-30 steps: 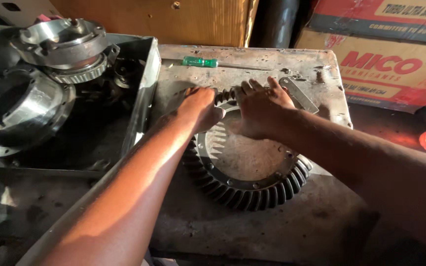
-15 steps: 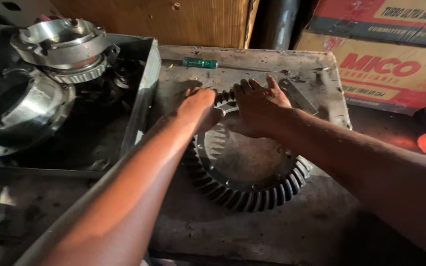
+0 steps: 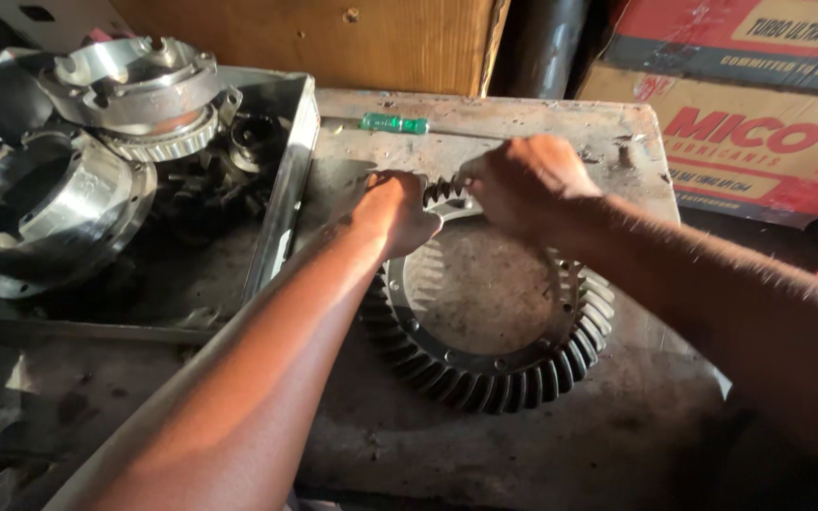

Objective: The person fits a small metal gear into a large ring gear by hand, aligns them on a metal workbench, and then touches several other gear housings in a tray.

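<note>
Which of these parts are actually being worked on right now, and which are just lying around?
In hand:
- ring gear, gripped at its far edge
- left hand
- right hand

Lying about:
- green-handled tool
- metal tray of housings
- cardboard box

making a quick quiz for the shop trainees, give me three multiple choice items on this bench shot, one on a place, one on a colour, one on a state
1. Where does the ring gear lie?
A. on the metal bench top
B. inside the tray
C. on the cardboard box

2. What colour is the small tool handle at the bench's far edge?
A. red
B. green
C. yellow

3. How do the hands meet the gear?
A. both off it
B. only one on it
C. both on its far rim

Key: 1 A, the gear rests flat on the bench top; 2 B, the handle is bright green; 3 C, left hand and right hand both grip the far teeth.
</note>
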